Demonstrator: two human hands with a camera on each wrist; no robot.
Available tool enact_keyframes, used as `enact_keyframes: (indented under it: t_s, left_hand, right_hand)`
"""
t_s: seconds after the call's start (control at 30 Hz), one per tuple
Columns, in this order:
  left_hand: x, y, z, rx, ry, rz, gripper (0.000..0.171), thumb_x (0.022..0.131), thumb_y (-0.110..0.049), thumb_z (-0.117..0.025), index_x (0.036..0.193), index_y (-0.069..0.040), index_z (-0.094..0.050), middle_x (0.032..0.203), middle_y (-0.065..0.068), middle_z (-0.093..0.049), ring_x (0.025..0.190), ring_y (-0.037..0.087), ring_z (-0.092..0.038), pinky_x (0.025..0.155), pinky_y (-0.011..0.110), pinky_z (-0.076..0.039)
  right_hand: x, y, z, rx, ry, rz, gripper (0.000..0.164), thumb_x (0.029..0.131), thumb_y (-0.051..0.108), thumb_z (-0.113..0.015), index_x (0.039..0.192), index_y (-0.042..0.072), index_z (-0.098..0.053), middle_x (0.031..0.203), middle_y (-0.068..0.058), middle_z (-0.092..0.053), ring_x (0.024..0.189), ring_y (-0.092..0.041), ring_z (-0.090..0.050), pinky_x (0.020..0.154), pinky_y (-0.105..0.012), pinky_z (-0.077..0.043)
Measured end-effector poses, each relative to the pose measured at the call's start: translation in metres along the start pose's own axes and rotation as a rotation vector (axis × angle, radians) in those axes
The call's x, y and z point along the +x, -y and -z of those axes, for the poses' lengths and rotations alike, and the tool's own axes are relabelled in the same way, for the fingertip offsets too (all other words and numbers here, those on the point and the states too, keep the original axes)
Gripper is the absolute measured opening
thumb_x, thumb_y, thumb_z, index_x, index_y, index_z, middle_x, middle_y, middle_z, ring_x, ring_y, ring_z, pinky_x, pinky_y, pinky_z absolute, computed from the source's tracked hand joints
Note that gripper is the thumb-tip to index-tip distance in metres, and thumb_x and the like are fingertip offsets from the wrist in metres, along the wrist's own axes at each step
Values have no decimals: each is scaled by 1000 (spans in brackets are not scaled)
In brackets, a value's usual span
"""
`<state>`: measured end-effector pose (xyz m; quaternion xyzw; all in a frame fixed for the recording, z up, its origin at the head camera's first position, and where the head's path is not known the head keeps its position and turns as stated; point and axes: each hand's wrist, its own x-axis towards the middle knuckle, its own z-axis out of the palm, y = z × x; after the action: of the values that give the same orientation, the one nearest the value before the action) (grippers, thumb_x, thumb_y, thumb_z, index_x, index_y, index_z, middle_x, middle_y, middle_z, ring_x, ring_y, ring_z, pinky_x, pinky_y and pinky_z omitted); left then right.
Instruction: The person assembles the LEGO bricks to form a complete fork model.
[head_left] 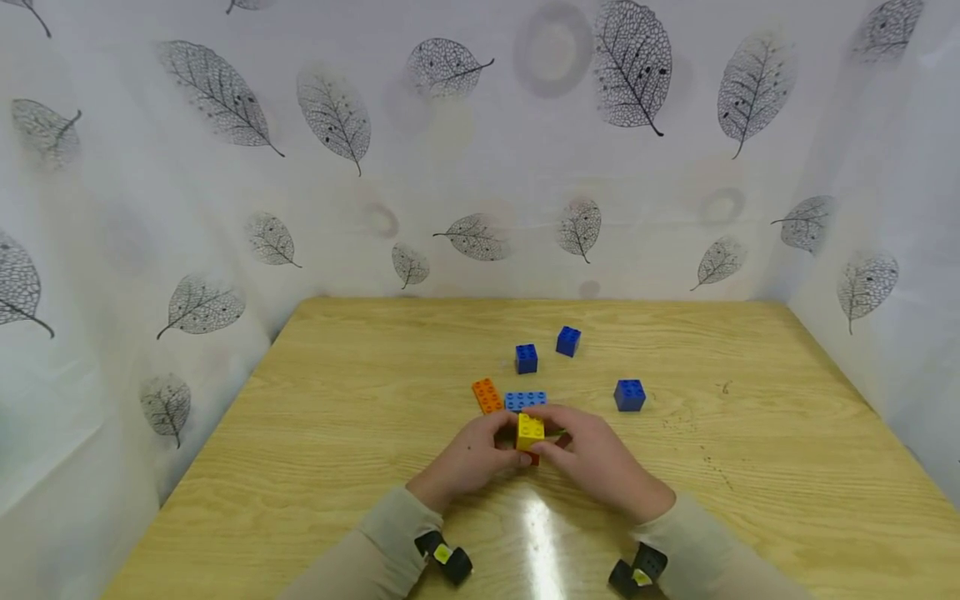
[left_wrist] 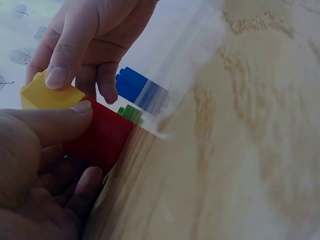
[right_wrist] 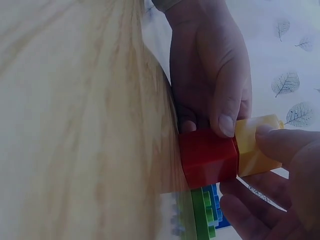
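Note:
A yellow brick point(head_left: 531, 431) sits on top of a red brick point(right_wrist: 207, 157), which stands on the table. My left hand point(head_left: 476, 457) grips the red brick from the left, its thumb near the seam between the two bricks. From the other side my right hand point(head_left: 596, 457) pinches the yellow brick between thumb and fingers. A thin dark line runs between the bricks in the right wrist view; whether they are fully pressed together I cannot tell. Behind them lies a green brick point(right_wrist: 201, 212), mostly hidden by the right hand in the head view.
An orange flat brick point(head_left: 488, 396) and a light blue one point(head_left: 525, 401) lie just beyond the hands. Farther back are two dark blue bricks, one point(head_left: 527, 358) left of the other point(head_left: 568, 341). Another dark blue brick point(head_left: 630, 395) stands to the right. A leaf-patterned curtain point(head_left: 480, 167) borders the table.

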<state>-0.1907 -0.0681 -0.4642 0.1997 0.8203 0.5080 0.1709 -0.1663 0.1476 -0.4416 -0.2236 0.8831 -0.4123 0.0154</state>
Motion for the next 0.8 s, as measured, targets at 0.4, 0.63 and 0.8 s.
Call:
enact_keyframes:
  t_s: [0.4,0.63,0.8]
  left_hand:
    - [2,0,-2,8,-8,11,36,90,-32,-78,122,-21,-65,112,-11,-64,101,13,-57,91,39,-47]
    - [1,0,-3,7,-15,23,37,89,-31,-80,123,-23,-66,113,-11,-64,102,13,-57,94,40,-46]
    - [1,1,-2,-55,4,19,41,89,-33,-79,126,-24,-64,116,-11,-64,105,13,-58,95,40,-48]
  right_hand:
    - [2,3,-2,-97,-40,45,44,93,18,-75,137,17,-64,127,0,-67,93,-8,-66,75,-24,-56]
    - [2,2,-5,-109,-41,67,45,92,14,-76,135,16,-65,126,0,-67,96,-11,-66,76,-26,-57]
    - [0,-2,-4,8,-22,37,46,95,18,-73,140,18,-62,125,5,-65,97,-9,-66,77,-25,-56]
